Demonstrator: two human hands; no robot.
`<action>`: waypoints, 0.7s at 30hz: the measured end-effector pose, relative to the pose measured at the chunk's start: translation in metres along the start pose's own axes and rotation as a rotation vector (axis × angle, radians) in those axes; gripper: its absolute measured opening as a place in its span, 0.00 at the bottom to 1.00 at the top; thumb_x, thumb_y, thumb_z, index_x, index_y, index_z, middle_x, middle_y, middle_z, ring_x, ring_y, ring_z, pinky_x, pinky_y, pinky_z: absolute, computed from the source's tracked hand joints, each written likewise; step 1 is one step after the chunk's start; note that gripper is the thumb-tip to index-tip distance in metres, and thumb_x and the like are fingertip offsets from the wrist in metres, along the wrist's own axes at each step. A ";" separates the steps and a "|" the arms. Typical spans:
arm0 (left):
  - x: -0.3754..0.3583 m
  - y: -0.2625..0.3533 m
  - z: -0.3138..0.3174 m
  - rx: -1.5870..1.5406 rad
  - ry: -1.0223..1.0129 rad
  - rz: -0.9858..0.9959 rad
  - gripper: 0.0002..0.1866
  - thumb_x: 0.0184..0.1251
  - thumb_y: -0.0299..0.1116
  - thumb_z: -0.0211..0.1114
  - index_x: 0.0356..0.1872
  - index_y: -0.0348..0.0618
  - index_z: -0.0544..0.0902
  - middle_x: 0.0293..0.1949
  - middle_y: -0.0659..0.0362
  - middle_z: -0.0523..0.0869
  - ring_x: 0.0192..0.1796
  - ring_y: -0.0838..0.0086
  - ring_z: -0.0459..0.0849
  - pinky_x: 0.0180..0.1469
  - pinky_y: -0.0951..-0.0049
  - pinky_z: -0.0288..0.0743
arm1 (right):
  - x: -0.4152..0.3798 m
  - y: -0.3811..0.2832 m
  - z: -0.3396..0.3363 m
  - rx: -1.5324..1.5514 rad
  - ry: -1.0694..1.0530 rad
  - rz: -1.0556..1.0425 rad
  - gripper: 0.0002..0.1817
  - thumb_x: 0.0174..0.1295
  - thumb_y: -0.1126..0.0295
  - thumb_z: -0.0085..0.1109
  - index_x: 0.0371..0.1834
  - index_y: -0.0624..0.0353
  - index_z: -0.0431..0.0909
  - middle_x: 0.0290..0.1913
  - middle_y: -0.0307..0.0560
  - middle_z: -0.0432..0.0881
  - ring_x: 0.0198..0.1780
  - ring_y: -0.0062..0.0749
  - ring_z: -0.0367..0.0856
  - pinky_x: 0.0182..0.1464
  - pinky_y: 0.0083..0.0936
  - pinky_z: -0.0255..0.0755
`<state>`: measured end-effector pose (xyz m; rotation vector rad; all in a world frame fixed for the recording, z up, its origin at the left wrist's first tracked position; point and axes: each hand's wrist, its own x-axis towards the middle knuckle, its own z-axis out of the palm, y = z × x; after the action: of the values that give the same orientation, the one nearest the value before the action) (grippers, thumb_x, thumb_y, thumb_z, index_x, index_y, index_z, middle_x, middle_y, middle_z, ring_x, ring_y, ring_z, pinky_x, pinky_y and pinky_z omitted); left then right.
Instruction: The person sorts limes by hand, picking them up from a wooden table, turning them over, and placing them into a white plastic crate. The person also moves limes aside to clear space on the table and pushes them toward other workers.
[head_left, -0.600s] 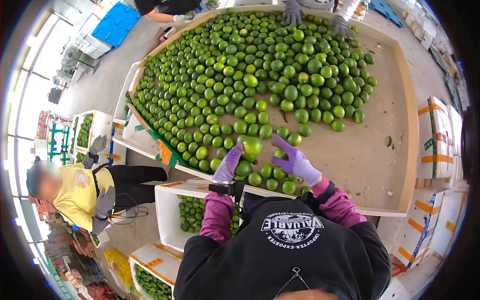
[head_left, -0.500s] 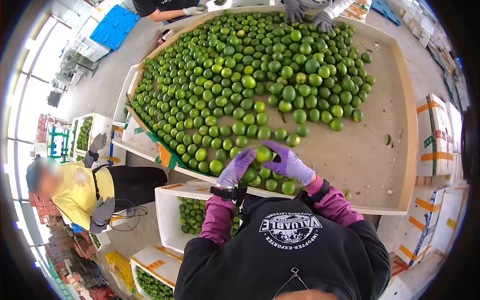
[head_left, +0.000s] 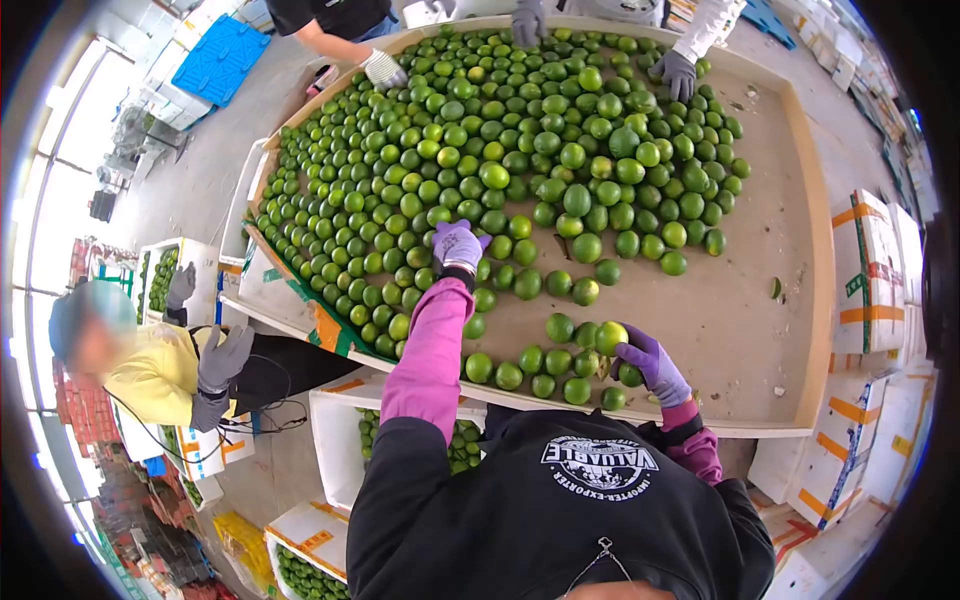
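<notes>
Limes [head_left: 575, 200] in many shades of green cover much of a wooden-rimmed sorting table [head_left: 720, 335]. My left hand [head_left: 460, 246], in a pale purple glove, reaches out over the middle of the pile. Its thumb stands apart from its fingers, and the fingertips touch the limes around them. Near the front edge, my right hand [head_left: 654, 368] has its gloved fingers around a yellowish-green lime [head_left: 610, 338]. Another lime [head_left: 630, 375] lies under that palm. Beside it sits a small group of limes [head_left: 558, 361] along the near rim.
Across the table are a co-worker's striped glove [head_left: 384, 70] and another person's grey glove [head_left: 676, 74]. A person in yellow [head_left: 165, 370] stands at left. A white foam box [head_left: 335, 450] with limes is below the near rim; taped boxes [head_left: 868, 265] stack at right.
My hands, together around a lime before, have separated. The left reached forward into the pile; the right moved rightward and nearer the edge. Across the table, the striped glove came down onto limes.
</notes>
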<state>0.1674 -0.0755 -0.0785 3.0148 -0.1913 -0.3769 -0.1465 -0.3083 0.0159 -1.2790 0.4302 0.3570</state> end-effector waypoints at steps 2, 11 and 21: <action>0.020 -0.016 0.007 -0.047 -0.011 0.161 0.28 0.49 0.59 0.70 0.46 0.51 0.84 0.49 0.44 0.84 0.55 0.50 0.78 0.56 0.55 0.73 | -0.007 0.001 -0.003 0.117 0.013 -0.015 0.28 0.63 0.65 0.57 0.65 0.66 0.67 0.47 0.45 0.80 0.35 0.27 0.81 0.40 0.24 0.75; -0.012 -0.085 0.025 -0.711 0.282 0.375 0.10 0.60 0.32 0.65 0.42 0.45 0.87 0.36 0.54 0.86 0.42 0.65 0.82 0.48 0.67 0.76 | -0.004 0.017 -0.016 0.351 -0.139 -0.068 0.34 0.61 0.64 0.53 0.71 0.61 0.59 0.53 0.53 0.78 0.31 0.34 0.82 0.38 0.27 0.76; -0.001 -0.012 0.021 -0.149 0.291 0.061 0.20 0.53 0.54 0.68 0.41 0.54 0.84 0.46 0.43 0.80 0.47 0.47 0.80 0.49 0.51 0.76 | -0.026 -0.002 0.010 0.243 -0.177 -0.064 0.31 0.58 0.59 0.60 0.64 0.58 0.64 0.52 0.55 0.78 0.34 0.34 0.82 0.39 0.27 0.77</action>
<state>0.1627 -0.0652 -0.0995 2.8640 -0.2203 0.0521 -0.1667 -0.2993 0.0326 -1.0130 0.2723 0.3495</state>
